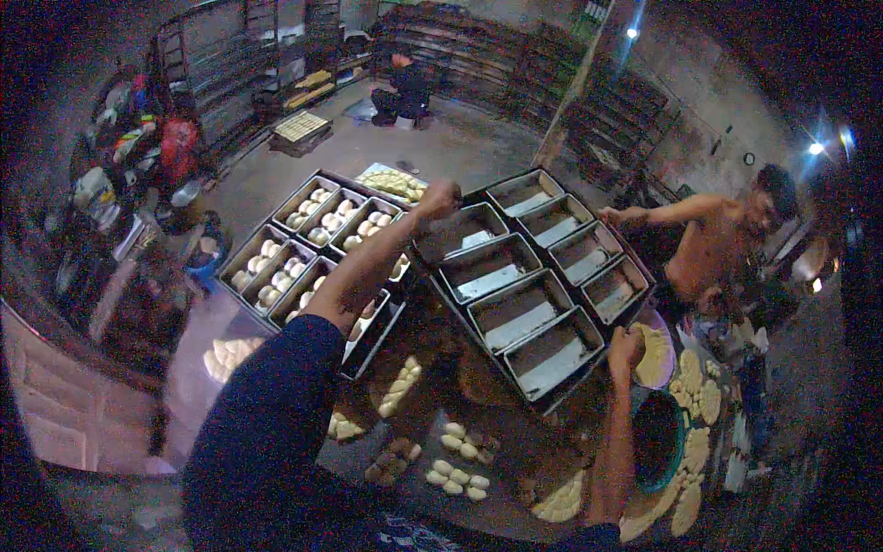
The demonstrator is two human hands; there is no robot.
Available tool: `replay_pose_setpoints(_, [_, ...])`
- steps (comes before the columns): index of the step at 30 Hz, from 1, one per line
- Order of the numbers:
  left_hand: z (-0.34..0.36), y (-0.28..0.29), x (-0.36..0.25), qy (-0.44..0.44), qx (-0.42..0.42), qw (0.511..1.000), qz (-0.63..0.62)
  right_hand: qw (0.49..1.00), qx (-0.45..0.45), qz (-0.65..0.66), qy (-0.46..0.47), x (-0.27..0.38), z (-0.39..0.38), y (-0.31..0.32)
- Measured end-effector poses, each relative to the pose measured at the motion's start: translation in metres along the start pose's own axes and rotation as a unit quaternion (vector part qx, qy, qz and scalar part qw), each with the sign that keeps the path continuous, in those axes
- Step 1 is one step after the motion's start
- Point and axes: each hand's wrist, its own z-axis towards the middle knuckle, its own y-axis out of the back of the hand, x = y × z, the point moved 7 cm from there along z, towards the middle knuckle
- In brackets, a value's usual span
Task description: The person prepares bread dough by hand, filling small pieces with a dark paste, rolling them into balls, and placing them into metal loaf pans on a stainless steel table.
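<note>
My left hand (437,201) is closed on the back left corner of a dark metal tray (544,401) holding several empty rectangular loaf tins (538,368). My right hand (625,345) grips its near right side, so the tray spans between my hands, tilted over the table. Another person (704,248) at the right has a hand (621,215) at the far right corner of this tray. To its left sits a second tray (241,293) of tins filled with pale dough balls. Beneath and around my arms, groups of shaped dough (458,477) lie on the dark table (506,446).
A teal bowl (681,442), a purple bowl (658,363) and flattened dough (694,386) are at the right. A pale tray of dough (395,179) lies behind. A crouching person (400,92) is near back racks (221,83). A low stack (299,133) stands on the floor; clutter (179,156) fills the left.
</note>
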Motion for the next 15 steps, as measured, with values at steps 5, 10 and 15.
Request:
replay_pose_setpoints(5, [-0.048, 0.072, 0.070, -0.010, -0.301, 0.953, 0.032, 0.985, 0.068, 0.158, 0.005, 0.086, -0.023, 0.005])
replay_pose_setpoints(10, [-0.080, 0.108, 0.042, 0.043, -0.122, 0.989, 0.073, 0.966, 0.070, 0.225, 0.107, 0.049, -0.039, 0.004])
replay_pose_setpoints(15, [-0.166, 0.213, 0.182, 0.100, -0.215, 0.960, 0.149, 0.922, 0.153, 0.355, 0.001, 0.184, -0.102, -0.066])
